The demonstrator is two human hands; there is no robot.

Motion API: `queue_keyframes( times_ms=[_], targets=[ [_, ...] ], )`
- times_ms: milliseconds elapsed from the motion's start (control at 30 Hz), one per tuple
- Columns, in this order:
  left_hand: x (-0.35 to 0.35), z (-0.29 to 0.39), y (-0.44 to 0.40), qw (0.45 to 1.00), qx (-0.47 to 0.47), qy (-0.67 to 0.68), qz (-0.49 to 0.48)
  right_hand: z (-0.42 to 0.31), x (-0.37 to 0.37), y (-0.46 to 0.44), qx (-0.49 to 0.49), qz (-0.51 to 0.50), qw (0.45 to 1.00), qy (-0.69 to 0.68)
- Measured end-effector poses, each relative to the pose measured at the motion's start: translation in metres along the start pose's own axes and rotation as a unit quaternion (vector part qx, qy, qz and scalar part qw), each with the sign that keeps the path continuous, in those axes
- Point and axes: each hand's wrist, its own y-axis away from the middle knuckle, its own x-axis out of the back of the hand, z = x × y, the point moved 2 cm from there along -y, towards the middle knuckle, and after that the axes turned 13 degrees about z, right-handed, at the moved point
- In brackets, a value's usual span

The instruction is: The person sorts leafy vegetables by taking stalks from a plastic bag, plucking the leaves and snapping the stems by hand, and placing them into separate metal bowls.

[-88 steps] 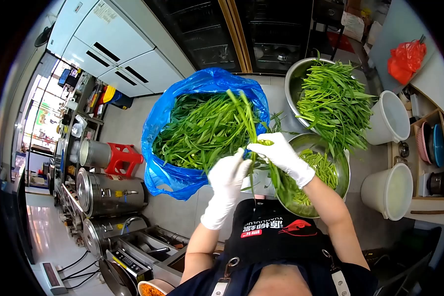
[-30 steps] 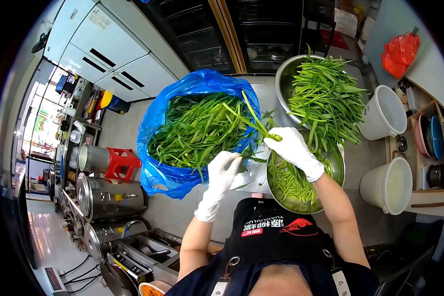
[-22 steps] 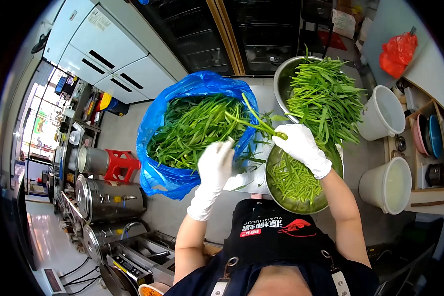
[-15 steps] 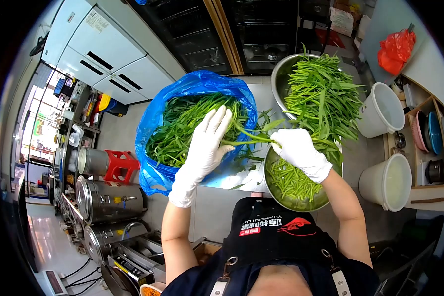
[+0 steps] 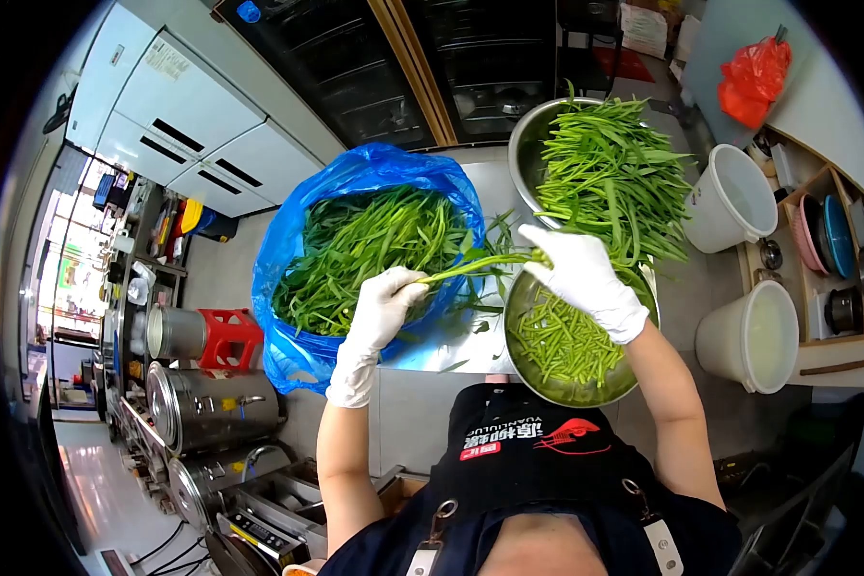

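My left hand point(image 5: 386, 305), in a white glove, pinches one end of a green water spinach stem point(image 5: 475, 263). The stem stretches across to my right hand point(image 5: 588, 280), also gloved, whose thumb and fingers hold its other end while the index finger points outward. Loose leafy water spinach point(image 5: 374, 245) fills a blue plastic bag point(image 5: 271, 274) beside my left hand. Below my right hand, a metal bowl point(image 5: 586, 401) holds short cut stem pieces point(image 5: 562, 341). Beyond it, long leafy shoots point(image 5: 619, 173) heap over the rim of another metal bowl point(image 5: 521, 154).
A metal table point(image 5: 451, 357) carries the bag and bowls, with stray leaves on it. Two white buckets point(image 5: 760, 336) stand at the right near shelves. Large steel pots point(image 5: 211, 403) and a red stool point(image 5: 230, 338) are at the left. Dark glass-doored cabinets point(image 5: 422, 77) stand behind.
My left hand has gone from open and flat over the bag to pinching the stem's end, lower down. The stem is now drawn straight between both hands. The whole view has shifted slightly.
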Motion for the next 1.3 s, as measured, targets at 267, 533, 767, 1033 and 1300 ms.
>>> queue_keyframes(
  times_ms=[267, 533, 767, 1033, 1300],
  targets=[
    [0.004, -0.018, 0.011, 0.995, 0.058, 0.066, 0.05, 0.02, 0.021, 0.003, -0.083, 0.133, 0.98, -0.124],
    [-0.008, -0.008, 0.016, 0.993, 0.058, 0.099, 0.035, -0.016, -0.025, 0.006, 0.039, 0.147, 0.987, -0.054],
    [-0.016, 0.004, 0.022, 0.996, 0.019, 0.051, 0.074, -0.01, -0.032, 0.004, 0.056, 0.175, 0.983, -0.021],
    [-0.022, 0.002, 0.027, 0.979, -0.137, -0.106, 0.103, 0.034, -0.014, -0.013, -0.316, 0.117, 0.868, -0.366],
    [-0.043, 0.021, 0.019, 0.97, -0.193, -0.127, 0.075, -0.055, -0.042, 0.002, 0.17, 0.082, 0.982, 0.0]
  ],
)
